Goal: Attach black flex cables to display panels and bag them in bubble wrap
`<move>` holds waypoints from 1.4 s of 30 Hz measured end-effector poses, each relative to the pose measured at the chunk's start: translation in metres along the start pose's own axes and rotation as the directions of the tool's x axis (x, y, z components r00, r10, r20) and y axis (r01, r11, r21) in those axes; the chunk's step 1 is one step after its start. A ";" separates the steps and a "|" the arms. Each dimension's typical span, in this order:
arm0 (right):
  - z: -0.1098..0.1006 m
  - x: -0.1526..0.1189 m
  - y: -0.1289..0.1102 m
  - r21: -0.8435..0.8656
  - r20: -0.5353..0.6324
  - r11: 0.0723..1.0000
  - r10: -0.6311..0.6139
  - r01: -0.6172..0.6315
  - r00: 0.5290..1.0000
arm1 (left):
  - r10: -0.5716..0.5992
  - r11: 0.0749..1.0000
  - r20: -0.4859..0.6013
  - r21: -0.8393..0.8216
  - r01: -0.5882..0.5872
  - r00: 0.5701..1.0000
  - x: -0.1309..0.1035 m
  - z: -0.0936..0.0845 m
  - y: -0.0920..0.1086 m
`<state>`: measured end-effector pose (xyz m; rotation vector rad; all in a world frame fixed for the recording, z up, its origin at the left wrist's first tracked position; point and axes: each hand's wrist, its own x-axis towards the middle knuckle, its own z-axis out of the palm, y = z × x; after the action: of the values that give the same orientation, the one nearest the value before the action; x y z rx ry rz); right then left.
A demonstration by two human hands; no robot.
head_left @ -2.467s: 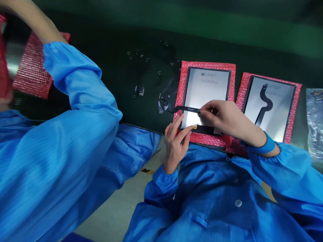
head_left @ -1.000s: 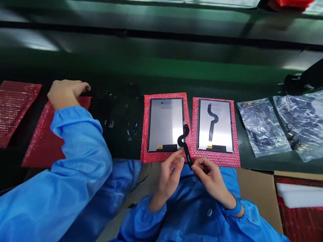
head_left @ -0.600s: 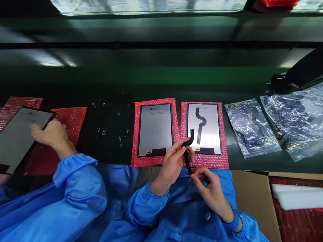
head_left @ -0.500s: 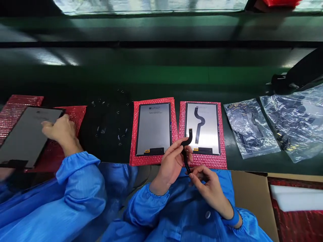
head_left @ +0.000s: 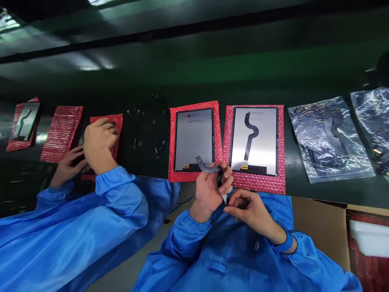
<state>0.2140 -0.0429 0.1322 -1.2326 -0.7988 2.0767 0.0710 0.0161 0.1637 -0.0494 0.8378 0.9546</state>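
Observation:
A dark flex cable (head_left: 209, 168) lies across my left hand (head_left: 208, 188), which is closed around its middle. One end with a connector sticks out to the left, over the lower edge of a display panel (head_left: 194, 136). My right hand (head_left: 251, 211) is closed in a pinch at the cable's lower end, where a pale bit shows; the fingers partly hide it. Just beyond my hands, a second display panel (head_left: 264, 142) lies back side up, with an S-shaped flex cable (head_left: 251, 129) on it. Both panels rest on red bubble-wrap bags (head_left: 281, 162).
Clear bags of flex cables (head_left: 331, 138) lie at the right. Small clear scraps (head_left: 139, 142) are scattered left of the panels. A co-worker's hands (head_left: 101, 142) are at another red bag; further left lies a panel with a cable (head_left: 26, 121). An open carton (head_left: 319, 227) stands below the table edge.
The view has shifted and tilted. The held cable has turned, its free end now pointing left with a greyer face showing. The co-worker's panel is no longer visible under their hand.

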 end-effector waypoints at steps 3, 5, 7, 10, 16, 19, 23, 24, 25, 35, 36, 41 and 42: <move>0.003 -0.001 -0.003 -0.059 -0.066 0.997 -0.055 0.051 0.996 | 0.030 0.999 -0.062 0.040 -0.027 0.998 0.002 0.004 -0.001; 0.003 -0.001 -0.004 -0.099 -0.104 0.991 -0.103 0.093 0.989 | 0.051 0.998 -0.082 0.047 -0.048 0.995 0.005 0.004 -0.003; 0.002 -0.001 -0.005 -0.139 -0.126 0.982 -0.144 0.126 0.981 | 0.062 0.997 -0.086 0.044 -0.058 0.994 0.007 0.003 -0.004; 0.000 -0.001 -0.010 -0.201 -0.124 0.966 -0.189 0.162 0.974 | 0.057 0.998 -0.074 0.027 -0.055 0.996 0.008 0.002 -0.004; 0.003 0.000 -0.023 -0.333 -0.052 0.920 -0.237 0.207 0.970 | 0.000 0.998 -0.001 -0.064 0.000 1.000 0.004 0.003 0.002; 0.001 0.000 -0.020 -0.394 -0.055 0.898 -0.236 0.196 0.970 | -0.015 0.996 0.075 -0.086 0.022 0.997 0.005 -0.003 0.000; -0.005 0.002 -0.003 -0.419 -0.072 0.893 -0.211 0.163 0.975 | 0.061 0.992 0.120 -0.119 -0.047 0.991 0.006 -0.016 -0.006; -0.007 0.003 0.002 -0.422 -0.064 0.894 -0.195 0.150 0.979 | 0.081 0.991 0.117 -0.120 -0.067 0.990 0.004 -0.018 -0.006; -0.008 0.005 0.007 -0.427 -0.050 0.894 -0.172 0.134 0.984 | 0.101 0.989 0.108 -0.119 -0.088 0.989 0.002 -0.019 -0.006; 0.004 0.016 0.020 -0.393 -0.012 0.919 -0.013 0.007 1.000 | 0.343 0.933 0.080 0.087 -0.349 0.936 0.000 -0.042 -0.005; 0.007 0.016 0.021 -0.381 -0.038 0.925 -0.019 0.003 0.999 | 0.359 0.925 0.081 0.103 -0.366 0.930 0.001 -0.045 -0.005; 0.010 0.015 0.033 -0.330 -0.125 0.944 -0.015 -0.027 0.992 | 0.396 0.904 0.067 0.145 -0.402 0.916 0.004 -0.055 -0.007; 0.009 0.017 0.035 -0.325 -0.108 0.945 -0.003 -0.032 0.994 | 0.402 0.904 0.053 0.133 -0.406 0.914 0.004 -0.057 -0.007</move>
<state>0.1932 -0.0547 0.1007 -1.5146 -1.1197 1.9215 0.0428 -0.0073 0.1189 0.2694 0.9095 1.2796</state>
